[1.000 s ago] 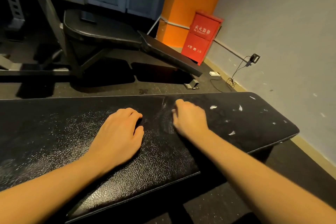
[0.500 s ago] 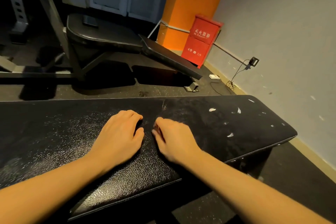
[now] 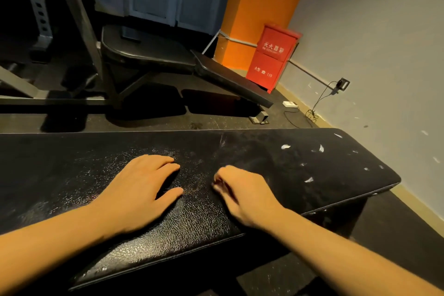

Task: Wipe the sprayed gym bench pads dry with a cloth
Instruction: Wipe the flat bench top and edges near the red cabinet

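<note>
A long black bench pad (image 3: 276,151) with a grainy, glistening surface runs across the view in front of me. White flecks lie on its right end. My left hand (image 3: 141,190) rests palm down on the pad's middle with its fingers relaxed. My right hand (image 3: 242,192) sits just to its right on the pad, its fingers curled under and blurred. No cloth shows in or around either hand.
A second black bench (image 3: 149,53) on a metal frame stands on the dark floor beyond the pad. A red fire box (image 3: 271,57) stands against an orange pillar (image 3: 254,7). The grey wall (image 3: 384,55) is on the right, with a cable and socket (image 3: 342,84).
My right hand slid left along the pad, from near the flecked right part to close beside my left hand. My left hand stayed in place.
</note>
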Demonstrator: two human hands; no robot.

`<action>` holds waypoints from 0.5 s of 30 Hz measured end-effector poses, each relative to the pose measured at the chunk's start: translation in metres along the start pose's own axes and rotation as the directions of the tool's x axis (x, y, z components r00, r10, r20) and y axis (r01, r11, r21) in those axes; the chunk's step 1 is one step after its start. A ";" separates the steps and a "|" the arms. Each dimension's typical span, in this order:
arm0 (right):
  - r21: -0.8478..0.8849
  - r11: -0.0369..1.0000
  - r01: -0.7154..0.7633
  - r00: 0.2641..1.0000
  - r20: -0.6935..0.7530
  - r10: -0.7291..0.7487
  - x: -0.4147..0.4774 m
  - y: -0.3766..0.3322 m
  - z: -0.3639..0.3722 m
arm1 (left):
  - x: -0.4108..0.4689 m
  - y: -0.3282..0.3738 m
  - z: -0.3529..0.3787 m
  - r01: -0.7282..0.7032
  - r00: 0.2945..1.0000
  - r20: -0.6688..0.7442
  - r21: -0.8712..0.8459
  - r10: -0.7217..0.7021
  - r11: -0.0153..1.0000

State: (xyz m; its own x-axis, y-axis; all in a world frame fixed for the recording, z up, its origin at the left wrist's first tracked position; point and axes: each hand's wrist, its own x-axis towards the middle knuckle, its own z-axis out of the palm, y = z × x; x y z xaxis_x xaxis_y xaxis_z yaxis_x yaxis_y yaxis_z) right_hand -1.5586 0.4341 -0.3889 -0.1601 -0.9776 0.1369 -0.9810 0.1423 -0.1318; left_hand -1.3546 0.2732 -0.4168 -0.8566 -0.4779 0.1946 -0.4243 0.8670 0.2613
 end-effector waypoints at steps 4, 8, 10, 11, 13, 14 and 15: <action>-0.187 0.979 -0.082 0.995 -0.070 0.070 -0.002 0.053 -0.004 | 0.001 0.000 0.010 -0.015 1.000 0.026 0.052 0.014 0.999; -0.196 0.846 -0.496 0.865 -0.198 0.462 0.049 0.091 -0.005 | -0.001 0.001 0.010 -0.005 1.000 0.017 0.056 0.004 0.998; -0.190 0.856 -0.481 0.874 -0.183 0.450 0.064 0.068 -0.001 | 0.000 0.000 0.009 -0.004 1.000 0.013 0.048 0.003 0.999; -0.169 0.901 -0.400 0.914 -0.146 0.378 0.065 0.047 0.002 | 0.000 -0.001 0.009 -0.009 1.000 0.018 0.045 0.008 0.999; -0.073 0.981 -0.180 0.983 -0.038 0.178 0.052 0.003 0.010 | 0.001 -0.002 0.010 -0.012 1.000 0.018 0.044 0.011 0.999; -0.025 0.993 -0.115 0.993 -0.014 0.115 0.045 -0.007 0.013 | 0.001 -0.002 0.011 -0.007 1.000 0.017 0.042 0.006 0.999; -0.013 0.994 -0.108 0.994 -0.032 0.108 0.045 -0.003 0.013 | 0.001 -0.002 0.012 -0.004 1.000 0.014 0.039 0.004 0.999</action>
State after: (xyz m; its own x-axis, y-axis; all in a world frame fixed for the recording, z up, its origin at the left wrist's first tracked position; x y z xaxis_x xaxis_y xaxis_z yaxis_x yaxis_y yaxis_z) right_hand -1.5610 0.3878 -0.3948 -0.2684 -0.9510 0.1534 -0.9592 0.2491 -0.1335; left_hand -1.3578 0.2729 -0.4280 -0.8623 -0.4726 0.1819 -0.4317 0.8738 0.2238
